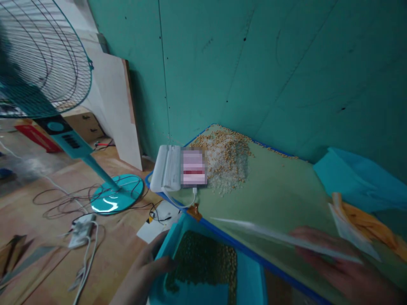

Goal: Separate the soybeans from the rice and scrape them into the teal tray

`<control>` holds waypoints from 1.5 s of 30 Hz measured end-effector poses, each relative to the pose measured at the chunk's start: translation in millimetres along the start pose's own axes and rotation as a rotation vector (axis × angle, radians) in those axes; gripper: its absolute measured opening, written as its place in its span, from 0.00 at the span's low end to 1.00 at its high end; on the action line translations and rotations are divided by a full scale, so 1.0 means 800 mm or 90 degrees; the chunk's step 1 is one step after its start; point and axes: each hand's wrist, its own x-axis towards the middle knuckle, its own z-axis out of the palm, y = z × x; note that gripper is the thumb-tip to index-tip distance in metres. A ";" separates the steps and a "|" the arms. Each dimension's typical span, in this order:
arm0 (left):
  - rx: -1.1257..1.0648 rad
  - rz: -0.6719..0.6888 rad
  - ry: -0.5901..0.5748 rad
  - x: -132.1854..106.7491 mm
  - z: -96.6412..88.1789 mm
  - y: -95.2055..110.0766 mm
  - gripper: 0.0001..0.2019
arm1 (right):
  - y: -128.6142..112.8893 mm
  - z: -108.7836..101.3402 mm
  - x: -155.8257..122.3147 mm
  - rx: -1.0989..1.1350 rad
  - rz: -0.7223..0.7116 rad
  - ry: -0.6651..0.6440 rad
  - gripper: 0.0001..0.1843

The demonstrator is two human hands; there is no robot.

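While your left hand (144, 264) curls over the near-left rim of the teal tray (251, 284), its fingers hooked onto the edge in a firm grasp, the tray sits just below and against the blue-edged front of the tabletop (286, 195), apparently so that whatever slides off the surface drops into it. The tray already holds a layer of brownish beans (206, 262), spread over its floor. Your right hand (346, 271), blurred by motion, grips a thin white sheet (280, 237) that lies low and nearly flat across the green surface, one long edge angled toward the tray; held this way it would serve as a scraper or chute, though the blur hides exactly how the fingers close on it. Toward the far-left corner of the tabletop lies a pile of mixed beans and white grains (227, 163), well apart from both hands, and just beside it rests a white device (168, 168) with a cable (182, 202) trailing off the front edge. A crumpled blue bag (359, 178) and an orange-and-white packet (365, 224) lie at the right, near the green wall. On the floor to the left stand a teal pedestal fan (44, 63) and a power strip (82, 231) among loose wires.
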 end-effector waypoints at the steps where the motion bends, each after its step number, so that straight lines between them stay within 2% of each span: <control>1: -0.003 -0.009 -0.003 0.000 0.003 -0.001 0.37 | -0.002 -0.005 0.012 -0.011 0.014 -0.007 0.18; 5: -0.039 0.002 -0.001 0.006 0.011 -0.005 0.39 | 0.007 -0.017 0.057 0.025 0.076 0.002 0.21; 9: -0.042 0.048 -0.013 0.015 0.012 -0.009 0.38 | 0.024 -0.015 0.074 0.044 0.085 -0.015 0.20; 16: 0.011 -0.002 -0.021 0.010 0.019 -0.003 0.31 | 0.026 -0.015 0.072 0.034 0.050 -0.028 0.19; 21: 0.022 -0.017 -0.032 0.010 0.030 -0.001 0.37 | 0.029 -0.016 0.072 -0.016 0.044 -0.027 0.20; 27: 0.016 -0.017 -0.024 0.010 0.027 -0.007 0.42 | 0.024 -0.019 0.063 -0.022 0.051 -0.030 0.19; 31: 0.031 -0.039 -0.047 0.009 0.033 -0.003 0.38 | 0.025 -0.019 0.057 -0.004 0.079 -0.042 0.19; 35: 0.016 -0.008 -0.091 0.013 0.040 -0.001 0.34 | 0.025 -0.019 0.051 0.025 0.088 -0.041 0.18; 39: 0.008 -0.007 -0.093 0.022 0.034 -0.007 0.32 | 0.020 -0.019 0.048 0.028 0.088 -0.039 0.20; 43: 0.010 0.035 -0.037 0.030 0.019 -0.015 0.31 | 0.021 -0.015 0.050 0.029 0.074 -0.044 0.22; 45: 0.026 0.037 -0.038 0.033 0.013 -0.018 0.29 | 0.025 -0.014 0.054 0.031 0.069 -0.041 0.21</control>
